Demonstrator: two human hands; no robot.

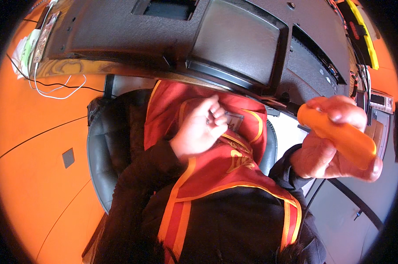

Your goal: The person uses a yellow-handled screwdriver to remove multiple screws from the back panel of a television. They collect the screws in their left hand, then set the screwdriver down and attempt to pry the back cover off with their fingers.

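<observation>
My right hand (317,155) grips a screwdriver (339,134) by its thick orange handle. Its dark shaft points left, toward the near right edge of a large black plastic back panel (119,39), which looks like the rear of a flat screen. Whether the tip touches the panel or a screw, I cannot tell. In front of my red apron (216,169), my left hand (199,127) hovers with its fingers curled toward the thumb. A small dark speck shows between those fingers, too small to name.
Under the panel runs a wooden tabletop edge (75,67). A white cable (60,97) loops down at the left, near a power strip (45,37). A black chair (103,149) surrounds me. At the far right stand a yellow-edged black object (361,33) and a small boxy device (381,101).
</observation>
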